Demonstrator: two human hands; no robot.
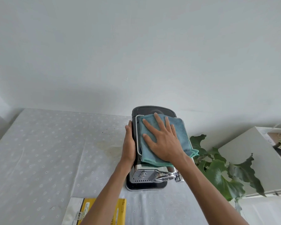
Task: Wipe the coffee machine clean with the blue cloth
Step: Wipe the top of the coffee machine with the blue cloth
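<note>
At the near edge of the table [39, 151], a yellow packet [102, 211] lies flat, partly cut off by the frame. Beyond it, close to the table's right edge, stands one coffee machine [146, 177] — chrome front facing the person, black body behind, its back end near the far edge. One blue cloth [180, 132], folded, lies on the machine's top inside the chrome rail, one corner hanging past the right side. The right hand [164, 142] presses flat on the cloth, fingers spread apart and extended, not gripping. The left hand [129, 143] is laid against the machine's left side, fingers together and straight, bracing the body. To do this step well, keep the palm pressure even, sweep the cloth along the top in overlapping passes, and hold the left-hand brace firm so the machine does not slide on the tablecloth. The sides and chrome front appear — as a judgement — still to be wiped. Count: one machine, one cloth, one packet, two hands. A leafy plant [221, 172] stands off the table's right edge.
</note>
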